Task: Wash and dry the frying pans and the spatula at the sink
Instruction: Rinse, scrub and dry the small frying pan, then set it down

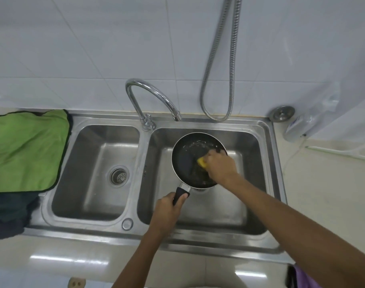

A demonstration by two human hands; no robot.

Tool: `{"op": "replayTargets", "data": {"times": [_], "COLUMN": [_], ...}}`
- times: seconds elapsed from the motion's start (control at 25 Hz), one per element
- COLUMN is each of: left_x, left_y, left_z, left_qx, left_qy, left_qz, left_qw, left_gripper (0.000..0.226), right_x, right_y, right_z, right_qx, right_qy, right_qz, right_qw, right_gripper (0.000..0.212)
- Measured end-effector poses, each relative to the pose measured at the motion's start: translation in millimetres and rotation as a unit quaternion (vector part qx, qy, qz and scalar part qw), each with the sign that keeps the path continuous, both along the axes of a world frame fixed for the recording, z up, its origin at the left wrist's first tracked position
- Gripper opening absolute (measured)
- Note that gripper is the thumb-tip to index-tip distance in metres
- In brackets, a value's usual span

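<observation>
At centre frame, a black frying pan (190, 161) is held over the right sink basin (250, 204). Its handle (180, 195) is gripped by the left hand (169, 210); a yellow sponge (202, 162) is pressed inside by the right hand (221, 166). The pan is judged rigid, light and slippery when wet; the handle is the safest hold.

Counter (323, 204): pale and glossy, it ran along the near side and out to the right.
Sink (144, 159): a steel double sink was set into the counter.
Left basin: a round strainer (119, 175) sat in its floor.
Far rim: a curved tap (148, 96) stood between the basins.
Left: a green cloth (25, 150) lay spread, overlapping the sink's rim, with a dark cloth (9, 213) touching its near edge.
Far right: a round metal plug (283, 113) lay by the sink's corner.
</observation>
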State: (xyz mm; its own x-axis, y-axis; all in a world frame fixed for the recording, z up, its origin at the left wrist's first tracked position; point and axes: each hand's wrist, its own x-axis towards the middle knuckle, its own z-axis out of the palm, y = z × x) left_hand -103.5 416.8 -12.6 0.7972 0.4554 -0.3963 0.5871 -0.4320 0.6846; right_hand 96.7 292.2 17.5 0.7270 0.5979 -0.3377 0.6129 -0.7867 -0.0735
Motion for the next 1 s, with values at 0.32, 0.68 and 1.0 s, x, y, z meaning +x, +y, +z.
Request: {"op": "replayTargets", "data": {"times": [0.32,0.68,1.0], "left_x": [-7,-3,-3], "left_y": [-12,-25,-17], "left_z": [3,6,15], "left_qx": [0.001,-0.005,0.044], "left_qy": [0.004,0.026,0.040], "left_qz": [-0.024,-0.053,-0.040], "left_qw": [1.000,0.998,0.997], "left_gripper": [0.036,0.038,0.037], "right_x": [6,-34,-20], "right_y": [27,8,-21], "right_z": [1,-6,-8], "right_qx": [0.100,0.129,0.028], "right_qy": [0.040,0.053,-0.001], "right_qz": [-0.055,-0.014,-0.019], "right_qw": [0.993,0.990,0.999], "right_gripper": [0.037,0.034,0.047]}}
